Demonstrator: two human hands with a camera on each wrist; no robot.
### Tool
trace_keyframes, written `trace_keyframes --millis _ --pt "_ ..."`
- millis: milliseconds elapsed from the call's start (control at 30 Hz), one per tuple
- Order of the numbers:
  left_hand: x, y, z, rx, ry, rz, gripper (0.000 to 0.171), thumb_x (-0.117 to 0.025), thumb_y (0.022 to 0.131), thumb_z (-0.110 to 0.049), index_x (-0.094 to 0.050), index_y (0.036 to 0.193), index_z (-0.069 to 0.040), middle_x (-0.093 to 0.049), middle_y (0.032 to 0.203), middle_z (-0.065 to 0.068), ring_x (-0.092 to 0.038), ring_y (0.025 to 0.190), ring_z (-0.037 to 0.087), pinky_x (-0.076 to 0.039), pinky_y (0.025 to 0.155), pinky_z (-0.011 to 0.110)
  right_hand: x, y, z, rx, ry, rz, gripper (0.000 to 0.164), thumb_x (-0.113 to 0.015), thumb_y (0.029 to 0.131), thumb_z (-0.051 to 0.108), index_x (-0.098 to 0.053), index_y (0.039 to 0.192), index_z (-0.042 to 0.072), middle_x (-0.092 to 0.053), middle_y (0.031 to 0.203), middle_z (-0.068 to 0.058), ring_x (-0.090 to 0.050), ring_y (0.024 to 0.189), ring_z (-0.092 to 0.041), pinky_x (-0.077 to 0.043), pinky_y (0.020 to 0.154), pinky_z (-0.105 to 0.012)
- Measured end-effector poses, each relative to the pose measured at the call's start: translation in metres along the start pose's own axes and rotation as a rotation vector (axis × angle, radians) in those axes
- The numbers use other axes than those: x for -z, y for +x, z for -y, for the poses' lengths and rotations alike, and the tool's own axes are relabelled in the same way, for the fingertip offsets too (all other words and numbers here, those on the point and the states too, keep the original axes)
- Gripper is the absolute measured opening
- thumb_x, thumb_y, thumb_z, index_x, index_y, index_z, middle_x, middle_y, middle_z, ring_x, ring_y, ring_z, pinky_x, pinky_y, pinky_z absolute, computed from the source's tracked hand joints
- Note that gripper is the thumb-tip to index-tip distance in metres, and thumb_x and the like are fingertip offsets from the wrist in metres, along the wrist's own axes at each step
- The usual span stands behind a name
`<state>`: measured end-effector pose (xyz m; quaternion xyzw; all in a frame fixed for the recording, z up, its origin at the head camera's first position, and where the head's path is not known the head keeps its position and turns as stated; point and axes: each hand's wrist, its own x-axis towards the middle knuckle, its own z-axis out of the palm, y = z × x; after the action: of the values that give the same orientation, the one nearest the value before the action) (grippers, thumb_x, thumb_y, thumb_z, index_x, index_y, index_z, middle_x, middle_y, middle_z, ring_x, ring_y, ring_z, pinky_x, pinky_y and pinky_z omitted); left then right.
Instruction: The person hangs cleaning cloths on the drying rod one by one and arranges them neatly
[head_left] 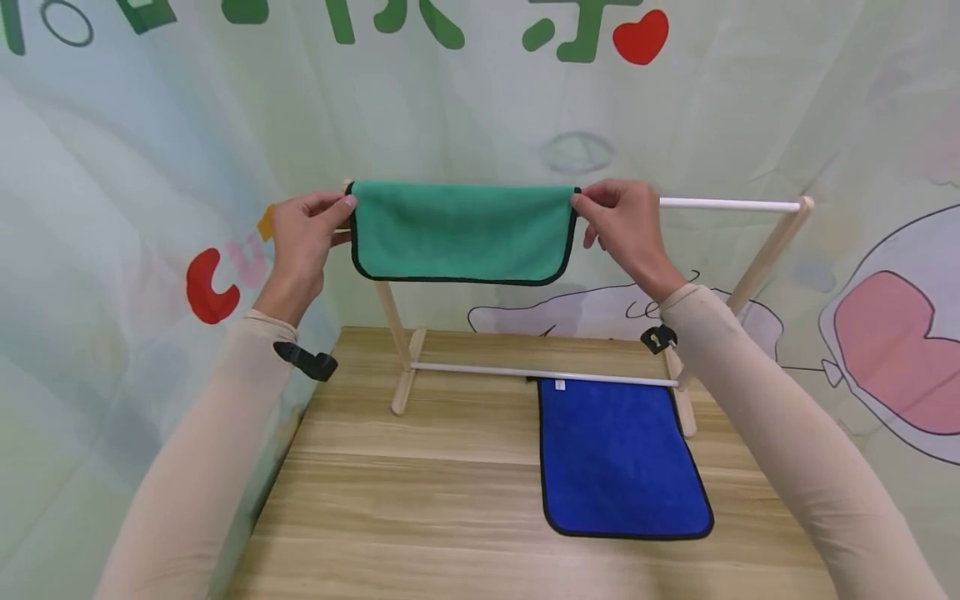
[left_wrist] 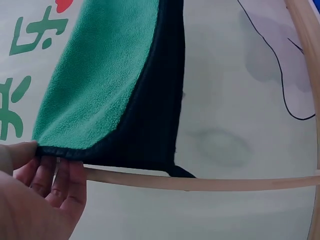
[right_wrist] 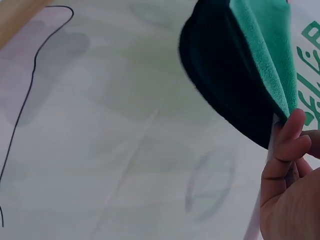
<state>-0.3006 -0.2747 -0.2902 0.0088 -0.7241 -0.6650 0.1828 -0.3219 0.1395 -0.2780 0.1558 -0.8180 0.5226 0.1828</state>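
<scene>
A green towel (head_left: pixel 461 233) with black edging is folded over the white top rail (head_left: pixel 727 205) of a wooden drying rack (head_left: pixel 772 250), towards its left end. At the towel's upper left edge my left hand (head_left: pixel 300 237) pinches the cloth between thumb and fingers. My right hand (head_left: pixel 626 225) pinches the upper right edge, close against the rail. In the left wrist view the green towel (left_wrist: pixel 105 80) hangs with its darker back flap showing beyond the front one. The right wrist view shows fingertips (right_wrist: pixel 295 122) at the fold of the towel, where the rail passes.
A blue towel (head_left: pixel 622 458) with black edging lies on the wooden table (head_left: pixel 405 517), its far edge by the rack's low white bar (head_left: pixel 540 373). Behind the rack hangs a printed backdrop (head_left: pixel 465 108) with green characters and hearts. Black straps (head_left: pixel 306 360) sit around both wrists.
</scene>
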Motion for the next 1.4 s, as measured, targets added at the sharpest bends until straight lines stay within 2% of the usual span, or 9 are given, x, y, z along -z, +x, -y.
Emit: trace_keyframes --millis 167,433,733,900,1100,1200,1400 --pt "-0.004 0.004 -0.004 0.03 -0.034 -0.008 0.025 -0.084 0.1 -0.025 -0.084 0.116 -0.006 -0.076 0.103 0.002 -0.075 0.088 0.018 -0.064 0.08 0.024 -0.002 0.01 0.007 0.016 -0.029 -0.041 0.021 -0.075 0.107 0.02 -0.084 0.107 0.0 -0.079 0.089 -0.016 -0.067 0.051 -0.019 -0.045 0.047 -0.02" --pt "-0.007 0.003 0.013 0.012 0.032 -0.003 0.032 -0.081 0.103 -0.026 -0.079 0.121 0.001 -0.075 0.095 -0.002 -0.075 0.085 0.013 -0.065 0.082 0.025 -0.009 0.0 -0.01 0.11 -0.083 -0.066 0.022 -0.074 0.108 0.019 -0.083 0.11 -0.002 -0.078 0.089 -0.018 -0.065 0.052 -0.016 -0.048 0.055 -0.021" --pt "-0.004 0.0 0.03 -0.005 -0.002 0.021 0.033 -0.08 0.103 -0.022 -0.079 0.121 0.005 -0.077 0.095 -0.001 -0.077 0.085 0.015 -0.066 0.085 0.029 -0.019 -0.016 -0.034 0.071 -0.06 0.028 0.024 -0.074 0.109 0.021 -0.082 0.117 0.0 -0.079 0.1 -0.016 -0.069 0.062 -0.02 -0.053 0.064 -0.022" --pt "-0.003 -0.001 0.037 -0.004 -0.04 0.029 0.032 -0.082 0.102 -0.021 -0.078 0.12 0.006 -0.077 0.094 0.0 -0.076 0.085 0.015 -0.066 0.085 0.029 -0.019 -0.019 -0.042 0.011 0.022 0.065 0.028 -0.074 0.109 0.027 -0.081 0.119 0.002 -0.078 0.104 -0.015 -0.07 0.065 -0.021 -0.053 0.057 -0.023" --pt "-0.004 0.0 0.042 0.002 -0.11 0.022 0.03 -0.084 0.1 -0.021 -0.08 0.118 0.002 -0.076 0.097 0.001 -0.075 0.088 0.016 -0.065 0.083 0.026 -0.018 -0.018 -0.047 -0.078 0.254 0.055 0.026 -0.077 0.107 0.024 -0.08 0.117 0.001 -0.075 0.104 -0.013 -0.067 0.064 -0.016 -0.051 0.056 -0.022" --pt "-0.004 0.0 0.044 0.014 -0.138 0.008 0.03 -0.085 0.099 -0.023 -0.08 0.118 0.0 -0.076 0.102 0.003 -0.075 0.091 0.018 -0.065 0.084 0.024 -0.018 -0.018 -0.047 -0.082 0.321 0.042 0.023 -0.078 0.106 0.021 -0.08 0.115 0.0 -0.074 0.101 -0.01 -0.066 0.061 -0.015 -0.05 0.054 -0.021" --pt "-0.002 -0.001 0.045 0.027 -0.143 -0.007 0.035 -0.085 0.099 -0.027 -0.081 0.123 -0.002 -0.074 0.111 0.004 -0.075 0.1 0.02 -0.064 0.092 0.026 -0.014 -0.022 -0.049 -0.071 0.377 0.016 0.022 -0.079 0.105 0.02 -0.082 0.112 0.0 -0.074 0.095 -0.012 -0.064 0.061 -0.015 -0.05 0.054 -0.02"
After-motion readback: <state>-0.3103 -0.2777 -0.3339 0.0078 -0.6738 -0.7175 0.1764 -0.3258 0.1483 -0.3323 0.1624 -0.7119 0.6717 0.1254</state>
